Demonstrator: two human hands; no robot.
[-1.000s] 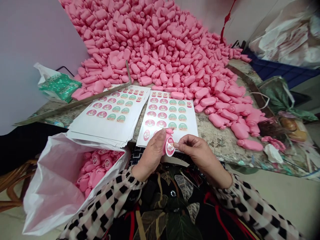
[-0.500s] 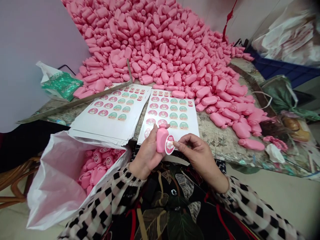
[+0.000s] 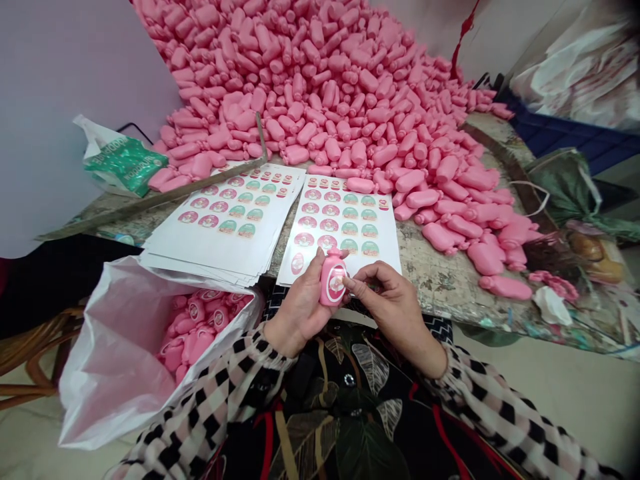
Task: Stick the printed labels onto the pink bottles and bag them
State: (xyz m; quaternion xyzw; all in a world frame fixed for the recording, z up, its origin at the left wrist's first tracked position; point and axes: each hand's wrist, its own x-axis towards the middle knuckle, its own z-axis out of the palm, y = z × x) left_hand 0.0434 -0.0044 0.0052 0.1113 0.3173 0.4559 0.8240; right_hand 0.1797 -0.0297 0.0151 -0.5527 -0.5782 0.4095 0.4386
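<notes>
My left hand (image 3: 299, 308) is wrapped round a small pink bottle (image 3: 333, 280), held upright over my lap at the table's front edge. A round pink sticker lies on the bottle's face. My right hand (image 3: 393, 303) has its fingers curled and its thumb pressed on that sticker. Just beyond the bottle lies a sheet of round pink and green stickers (image 3: 345, 230), with some spots bare. A thick stack of sticker sheets (image 3: 225, 223) lies to its left.
A huge heap of plain pink bottles (image 3: 340, 87) covers the back of the table and spills to the right. A white bag (image 3: 125, 347) at my left holds labelled bottles. A green packet (image 3: 125, 165) and a metal bar (image 3: 150, 203) lie far left.
The sticker hung off the bottle's side between my right fingers; now it lies flat on the bottle's front. The bottle has turned to face me and risen slightly.
</notes>
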